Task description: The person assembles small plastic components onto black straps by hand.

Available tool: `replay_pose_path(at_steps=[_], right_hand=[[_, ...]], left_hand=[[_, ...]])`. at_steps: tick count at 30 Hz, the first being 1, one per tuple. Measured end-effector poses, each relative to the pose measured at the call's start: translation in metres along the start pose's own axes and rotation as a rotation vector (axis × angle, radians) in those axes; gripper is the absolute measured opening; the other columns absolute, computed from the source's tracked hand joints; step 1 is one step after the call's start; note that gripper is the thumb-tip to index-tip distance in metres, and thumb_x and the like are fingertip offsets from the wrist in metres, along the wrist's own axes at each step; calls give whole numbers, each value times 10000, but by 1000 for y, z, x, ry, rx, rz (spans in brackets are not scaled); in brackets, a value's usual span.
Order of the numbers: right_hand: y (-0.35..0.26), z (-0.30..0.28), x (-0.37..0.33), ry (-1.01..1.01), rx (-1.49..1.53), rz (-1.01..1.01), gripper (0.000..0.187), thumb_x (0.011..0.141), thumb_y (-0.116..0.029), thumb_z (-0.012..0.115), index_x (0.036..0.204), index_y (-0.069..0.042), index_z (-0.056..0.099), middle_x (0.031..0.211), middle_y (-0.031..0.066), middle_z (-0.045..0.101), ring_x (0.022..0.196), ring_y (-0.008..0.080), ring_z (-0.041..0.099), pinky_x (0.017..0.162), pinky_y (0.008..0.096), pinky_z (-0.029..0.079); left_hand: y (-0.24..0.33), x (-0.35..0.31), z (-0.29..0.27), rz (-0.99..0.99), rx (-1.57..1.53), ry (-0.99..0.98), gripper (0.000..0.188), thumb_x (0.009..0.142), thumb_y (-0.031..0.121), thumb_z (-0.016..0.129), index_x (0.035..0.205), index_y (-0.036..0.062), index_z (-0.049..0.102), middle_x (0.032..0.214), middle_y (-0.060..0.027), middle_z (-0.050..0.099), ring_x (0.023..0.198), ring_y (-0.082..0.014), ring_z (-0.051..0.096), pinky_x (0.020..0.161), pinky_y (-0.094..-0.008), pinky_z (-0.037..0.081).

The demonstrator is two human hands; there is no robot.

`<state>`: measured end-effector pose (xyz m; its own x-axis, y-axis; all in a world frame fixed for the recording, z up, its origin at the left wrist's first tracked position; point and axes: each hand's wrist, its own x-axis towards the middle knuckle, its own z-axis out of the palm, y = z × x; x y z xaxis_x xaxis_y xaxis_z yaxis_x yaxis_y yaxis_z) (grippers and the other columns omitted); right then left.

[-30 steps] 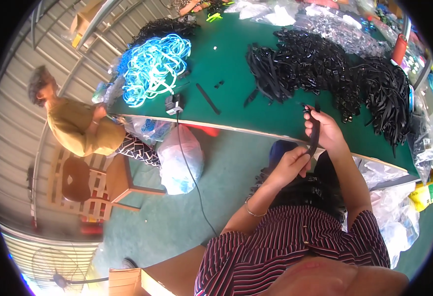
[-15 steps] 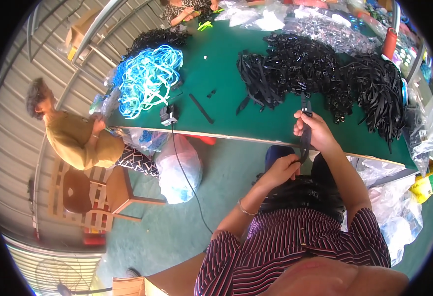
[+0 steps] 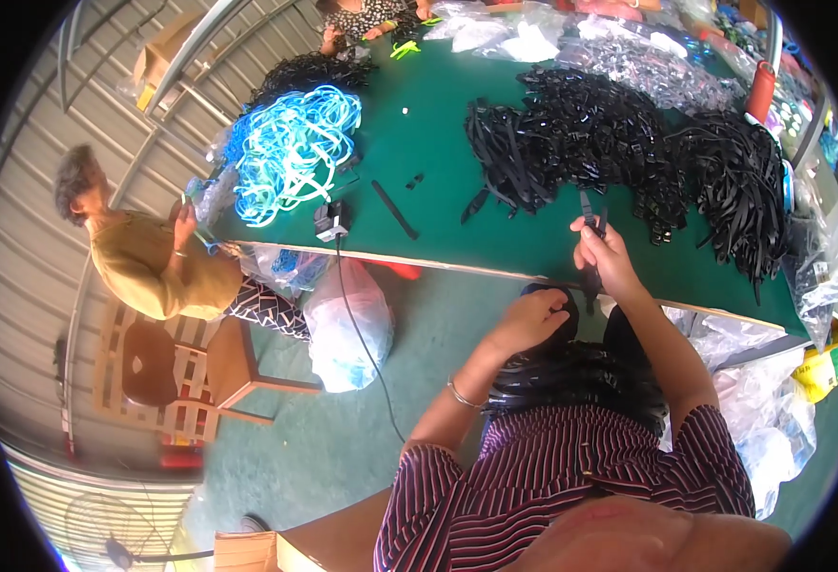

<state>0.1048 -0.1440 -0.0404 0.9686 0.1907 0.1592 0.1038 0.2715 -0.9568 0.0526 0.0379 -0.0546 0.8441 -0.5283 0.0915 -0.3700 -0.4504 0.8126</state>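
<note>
A black strap with a buckle (image 3: 590,227) is gripped in my right hand (image 3: 607,257) at the table's near edge. Its lower end hangs below my fingers. My left hand (image 3: 535,319) is to the left of the hanging end and apart from it, with loosely bent fingers and nothing visible in them. Just beyond my right hand lies a large heap of black straps and shiny buckles (image 3: 590,133). More black straps (image 3: 734,191) spill over at the right. A dark, shiny bundle of straps (image 3: 571,377) rests across my lap.
The green table (image 3: 438,181) carries a blue and white cord pile (image 3: 295,153), a small black device (image 3: 330,221) with a hanging cable, and a loose black strip (image 3: 395,210). A person in a yellow top (image 3: 152,257) stands left; another works at the far edge. Plastic bags (image 3: 347,324) hang below.
My left hand has come off the strap's lower end and moved slightly left. My right hand still holds the strap, now more tilted. The person in yellow has raised a hand.
</note>
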Motion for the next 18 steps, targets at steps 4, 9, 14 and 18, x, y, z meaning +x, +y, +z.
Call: replay_pose_path(at_steps=[4, 9, 14, 18], right_hand=[[6, 2, 2, 7, -77, -127, 201, 939, -226, 439, 1009, -61, 530, 621, -17, 411, 609, 100, 458, 614, 228, 385], [9, 0, 3, 6, -115, -195, 194, 939, -215, 438, 1009, -60, 531, 655, -6, 451, 625, 93, 452, 610, 224, 376], [11, -5, 2, -6, 53, -42, 175, 947, -174, 415, 1026, -53, 514, 612, -20, 402, 545, 69, 379, 514, 213, 327], [6, 0, 0, 20, 91, -32, 184, 952, -164, 394, 1033, -32, 494, 566, -26, 353, 480, 60, 319, 463, 216, 295]], left_hand=[[0, 2, -5, -31, -45, -10, 250, 810, 146, 584, 997, -19, 566, 867, -162, 629, 792, -273, 628, 700, -341, 493], [-5, 3, -7, -37, -111, 31, 235, 815, 130, 586, 999, -16, 570, 854, -151, 634, 788, -237, 631, 700, -326, 493], [-12, 8, -30, -38, -131, 81, 215, 825, 117, 584, 991, -20, 578, 852, -114, 636, 770, -189, 620, 694, -296, 493], [-39, 17, -99, -63, -277, 316, 295, 788, 74, 588, 1065, -12, 535, 782, -118, 635, 685, -179, 619, 600, -289, 487]])
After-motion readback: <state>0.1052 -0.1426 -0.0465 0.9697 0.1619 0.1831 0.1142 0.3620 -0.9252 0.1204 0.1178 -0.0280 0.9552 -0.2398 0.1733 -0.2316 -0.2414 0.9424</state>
